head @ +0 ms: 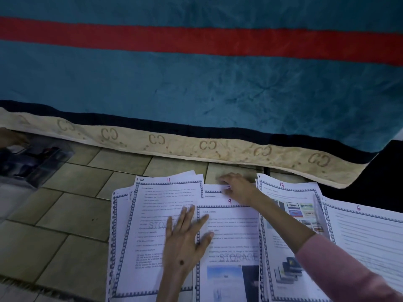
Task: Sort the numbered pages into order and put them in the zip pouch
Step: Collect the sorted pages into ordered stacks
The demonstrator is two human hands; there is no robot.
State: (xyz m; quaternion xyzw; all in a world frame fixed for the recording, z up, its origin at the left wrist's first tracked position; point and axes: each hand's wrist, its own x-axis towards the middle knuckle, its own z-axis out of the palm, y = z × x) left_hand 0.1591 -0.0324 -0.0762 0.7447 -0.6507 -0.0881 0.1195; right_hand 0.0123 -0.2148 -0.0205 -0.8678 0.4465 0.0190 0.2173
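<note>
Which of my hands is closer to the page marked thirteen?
Right. Your right hand rests just left of page 13; your left hand lies flat farther left, across pages 11 and 9.

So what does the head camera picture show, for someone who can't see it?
Two hands sort numbered pages spread on a tiled floor: the left hand lies flat across pages 11 and 9, the right hand touches a page above. Pages 13 and 6 lie to the right.

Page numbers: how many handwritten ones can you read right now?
4: 11 far left, 9 centre, 13 right of centre, 6 far right. Another sits partly under the right hand; underlying sheets hide theirs.
</note>
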